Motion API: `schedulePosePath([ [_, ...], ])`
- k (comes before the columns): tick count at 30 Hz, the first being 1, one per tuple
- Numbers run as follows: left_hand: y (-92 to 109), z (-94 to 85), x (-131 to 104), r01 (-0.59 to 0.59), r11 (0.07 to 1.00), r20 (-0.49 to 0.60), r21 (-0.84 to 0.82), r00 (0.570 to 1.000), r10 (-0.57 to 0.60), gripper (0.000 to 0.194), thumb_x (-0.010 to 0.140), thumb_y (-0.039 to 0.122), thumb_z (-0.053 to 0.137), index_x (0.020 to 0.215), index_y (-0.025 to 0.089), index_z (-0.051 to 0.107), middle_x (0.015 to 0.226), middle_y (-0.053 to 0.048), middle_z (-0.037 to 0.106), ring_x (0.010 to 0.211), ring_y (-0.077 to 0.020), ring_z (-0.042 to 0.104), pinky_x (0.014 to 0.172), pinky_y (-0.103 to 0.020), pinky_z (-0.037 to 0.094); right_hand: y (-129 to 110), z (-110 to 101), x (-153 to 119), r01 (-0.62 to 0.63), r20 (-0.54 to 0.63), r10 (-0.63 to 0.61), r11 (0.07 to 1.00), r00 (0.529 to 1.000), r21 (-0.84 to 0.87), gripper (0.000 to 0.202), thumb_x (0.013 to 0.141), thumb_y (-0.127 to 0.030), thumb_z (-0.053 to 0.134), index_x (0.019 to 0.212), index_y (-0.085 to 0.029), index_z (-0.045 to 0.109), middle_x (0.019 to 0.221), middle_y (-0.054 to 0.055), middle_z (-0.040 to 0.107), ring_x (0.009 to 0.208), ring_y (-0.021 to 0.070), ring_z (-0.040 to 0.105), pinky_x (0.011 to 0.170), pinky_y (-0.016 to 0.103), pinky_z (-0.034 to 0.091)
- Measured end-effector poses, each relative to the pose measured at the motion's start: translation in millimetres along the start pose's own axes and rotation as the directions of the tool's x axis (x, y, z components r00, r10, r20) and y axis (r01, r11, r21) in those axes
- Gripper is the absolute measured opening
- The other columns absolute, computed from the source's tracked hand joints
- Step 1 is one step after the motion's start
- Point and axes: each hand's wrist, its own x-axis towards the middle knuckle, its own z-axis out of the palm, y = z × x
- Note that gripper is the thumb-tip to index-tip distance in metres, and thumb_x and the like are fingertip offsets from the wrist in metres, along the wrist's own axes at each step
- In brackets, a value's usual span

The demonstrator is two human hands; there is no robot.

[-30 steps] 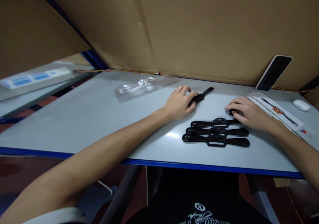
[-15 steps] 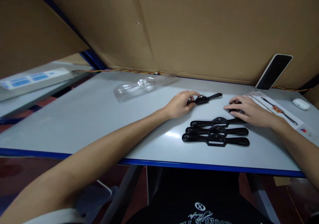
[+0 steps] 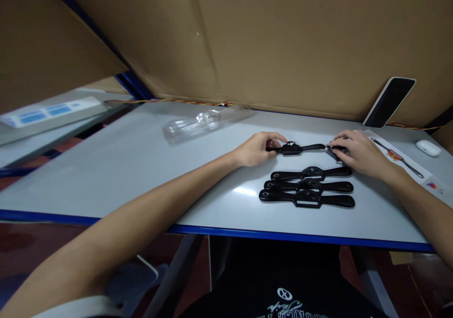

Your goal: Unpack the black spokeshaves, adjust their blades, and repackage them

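A black spokeshave (image 3: 292,149) lies level near the middle of the table, its left handle gripped between the thumb and fingers of my left hand (image 3: 261,148). My right hand (image 3: 357,153) is closed around small dark and shiny metal pieces (image 3: 333,152) just past the spokeshave's right handle tip; what they are exactly is hidden by the fingers. Nearer to me, three more black spokeshaves lie side by side: the far one (image 3: 312,172), the middle one (image 3: 308,185) and the near one (image 3: 307,198).
Behind my left hand lies a clear plastic package (image 3: 208,122). A printed card (image 3: 396,157) is under and beside my right forearm. A phone (image 3: 389,102) leans on the cardboard wall (image 3: 283,49), with a white earbud case (image 3: 428,147) nearby. The table's blue edge (image 3: 247,233) runs in front.
The spokeshave in my left hand has come slightly toward me and to the right, and now lies straighter. My right hand has shifted a little right and away from me.
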Motion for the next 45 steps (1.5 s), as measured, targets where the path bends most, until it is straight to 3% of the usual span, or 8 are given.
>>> schedulePosePath([
  [6, -2, -4.5, 0, -0.012, 0.998, 0.072, -0.054, 0.997, 0.016, 0.051, 0.074, 0.018, 0.057, 0.124, 0.014, 0.067, 0.100, -0.008, 0.077, 0.082, -0.0178, 0.067, 0.080, -0.035, 0.054, -2, -5, 0, 0.002, -0.004, -0.002, 1.000, 1.000, 0.010, 0.038, 0.103, -0.041, 0.046, 0.120, -0.026, 0.077, 0.119, 0.014, 0.069, 0.105, 0.0327, 0.065, 0.095, 0.054, 0.052],
  [13, 5, -3.8, -3, -0.030, 0.999, 0.113, -0.017, 0.993, 0.032, 0.049, 0.079, 0.022, 0.060, 0.126, 0.016, 0.068, 0.101, -0.008, 0.076, 0.086, -0.0179, 0.068, 0.086, -0.036, 0.055, 14, -18, -11, -0.023, 0.186, 0.022, 1.000, 0.982, 0.008, 0.065, 0.093, -0.066, 0.059, 0.150, -0.034, 0.059, 0.161, 0.014, 0.049, 0.142, 0.0447, 0.051, 0.108, 0.066, 0.046],
  [20, 8, 1.5, -6, -0.014, 1.000, 0.079, 0.019, 0.997, 0.012, 0.043, 0.085, 0.029, 0.057, 0.122, 0.014, 0.073, 0.098, -0.007, 0.075, 0.080, -0.0174, 0.066, 0.077, -0.033, 0.054, 27, -20, -12, -0.061, 0.224, 0.061, 0.998, 0.973, -0.007, 0.070, 0.091, -0.067, 0.060, 0.153, -0.035, 0.055, 0.161, 0.013, 0.050, 0.143, 0.0435, 0.051, 0.113, 0.066, 0.043],
  [26, 9, 5.4, -7, -0.061, 0.998, 0.070, -0.003, 0.996, 0.061, 0.041, 0.088, 0.025, 0.053, 0.121, 0.012, 0.073, 0.100, -0.009, 0.075, 0.086, -0.0184, 0.068, 0.080, -0.034, 0.055, 22, -21, -10, -0.048, 0.182, 0.046, 0.999, 0.982, 0.009, 0.058, 0.100, -0.058, 0.049, 0.153, -0.033, 0.055, 0.155, 0.015, 0.055, 0.139, 0.0414, 0.055, 0.111, 0.067, 0.045],
  [30, 12, 10.4, -9, -0.082, 0.996, 0.072, -0.026, 0.994, 0.084, 0.040, 0.090, 0.022, 0.053, 0.123, 0.011, 0.073, 0.102, -0.010, 0.076, 0.088, -0.0187, 0.069, 0.082, -0.035, 0.057, 9, -23, -5, 0.004, 0.090, -0.010, 0.998, 0.996, 0.061, 0.047, 0.103, -0.045, 0.047, 0.144, -0.028, 0.063, 0.144, 0.016, 0.062, 0.129, 0.0388, 0.061, 0.106, 0.061, 0.050],
  [35, 21, 16.4, -13, -0.131, 0.990, 0.093, -0.049, 0.987, 0.135, 0.036, 0.091, 0.016, 0.053, 0.121, 0.012, 0.073, 0.110, -0.010, 0.078, 0.097, -0.0193, 0.072, 0.088, -0.035, 0.059, -32, -21, 0, 0.105, -0.143, -0.088, 0.988, 0.986, 0.114, 0.032, 0.102, -0.028, 0.048, 0.118, -0.025, 0.077, 0.119, 0.014, 0.074, 0.109, 0.0332, 0.069, 0.098, 0.054, 0.054],
  [40, 28, 20.2, -17, -0.249, 0.968, 0.121, -0.020, 0.961, 0.250, 0.037, 0.093, 0.014, 0.050, 0.122, 0.014, 0.073, 0.120, -0.009, 0.078, 0.108, -0.0200, 0.072, 0.099, -0.038, 0.056, -66, -12, -2, 0.273, -0.157, -0.247, 0.947, 0.956, 0.168, 0.028, 0.102, -0.021, 0.051, 0.116, -0.021, 0.075, 0.116, 0.012, 0.076, 0.103, 0.0282, 0.070, 0.092, 0.047, 0.056],
  [45, 27, 23.7, -19, -0.304, 0.943, 0.123, 0.137, 0.950, 0.289, 0.039, 0.098, 0.021, 0.049, 0.130, 0.017, 0.071, 0.126, -0.009, 0.076, 0.117, -0.0246, 0.066, 0.108, -0.047, 0.050, -65, -4, -4, 0.218, -0.070, -0.209, 0.961, 0.975, 0.170, 0.032, 0.105, -0.021, 0.048, 0.125, -0.015, 0.072, 0.111, 0.013, 0.076, 0.099, 0.0274, 0.071, 0.087, 0.044, 0.056],
])
